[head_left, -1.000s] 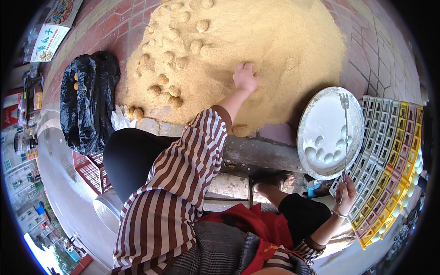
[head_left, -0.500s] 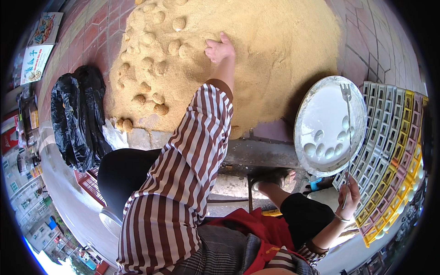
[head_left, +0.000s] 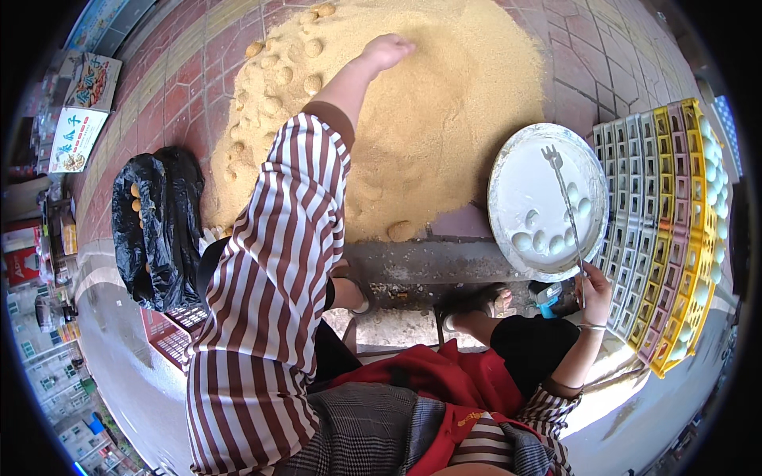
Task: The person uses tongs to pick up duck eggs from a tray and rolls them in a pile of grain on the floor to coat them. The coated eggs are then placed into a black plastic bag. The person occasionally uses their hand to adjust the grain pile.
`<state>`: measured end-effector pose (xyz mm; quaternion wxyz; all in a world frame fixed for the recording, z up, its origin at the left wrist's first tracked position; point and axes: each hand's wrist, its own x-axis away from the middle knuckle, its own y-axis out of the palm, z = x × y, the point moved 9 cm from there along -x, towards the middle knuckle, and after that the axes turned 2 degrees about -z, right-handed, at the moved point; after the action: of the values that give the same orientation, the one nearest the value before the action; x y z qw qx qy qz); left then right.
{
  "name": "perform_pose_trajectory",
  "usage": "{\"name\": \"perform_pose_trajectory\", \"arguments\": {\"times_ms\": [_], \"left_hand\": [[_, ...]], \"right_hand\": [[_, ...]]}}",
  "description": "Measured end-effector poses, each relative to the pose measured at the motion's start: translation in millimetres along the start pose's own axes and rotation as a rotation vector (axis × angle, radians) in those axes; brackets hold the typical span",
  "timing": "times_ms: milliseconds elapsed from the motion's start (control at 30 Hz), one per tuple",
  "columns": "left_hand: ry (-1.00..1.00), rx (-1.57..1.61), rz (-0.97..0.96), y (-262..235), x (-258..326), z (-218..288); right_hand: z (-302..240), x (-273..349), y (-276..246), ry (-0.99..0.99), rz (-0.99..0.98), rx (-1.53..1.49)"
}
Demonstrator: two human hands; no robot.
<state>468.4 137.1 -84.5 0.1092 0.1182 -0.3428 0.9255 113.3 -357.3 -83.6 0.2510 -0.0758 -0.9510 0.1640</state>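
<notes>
My left hand [head_left: 389, 51] is over the far part of a spread of tan, husk-like grain [head_left: 413, 151], its fingers curled together. What they hold, if anything, is hidden. Several husk-coated balls [head_left: 313, 83] lie scattered to the left of that arm, and one coated ball [head_left: 401, 231] sits at the near edge. In my right hand [head_left: 595, 295] is a long-handled metal fork [head_left: 561, 178]. Its tines reach over a round basin [head_left: 498, 214] of white, wet paste, where several pale eggs [head_left: 539, 240] sit along the near and right side.
Right of the basin stands a stack of plastic crates [head_left: 635, 230] with pale eggs [head_left: 709, 170] along its outer side. At the left, a black plastic bag [head_left: 171, 230] with coated balls inside sits over a red crate [head_left: 163, 337]. A stone curb [head_left: 429, 262] runs before my feet.
The view has shifted. My left hand has moved farther out over the husk, and its spread fingers have drawn together. My right hand keeps the fork above the basin.
</notes>
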Motion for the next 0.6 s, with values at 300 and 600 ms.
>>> {"name": "perform_pose_trajectory", "arguments": {"times_ms": [300,600], "left_hand": [[-0.081,-0.196,-0.310,-6,161,-13],[-0.041,0.357,-0.449,58,352,56]], "right_hand": [[9,14,-18,-0.117,0.134,0.301],[-30,55,-17,-0.128,0.105,0.775]]}}
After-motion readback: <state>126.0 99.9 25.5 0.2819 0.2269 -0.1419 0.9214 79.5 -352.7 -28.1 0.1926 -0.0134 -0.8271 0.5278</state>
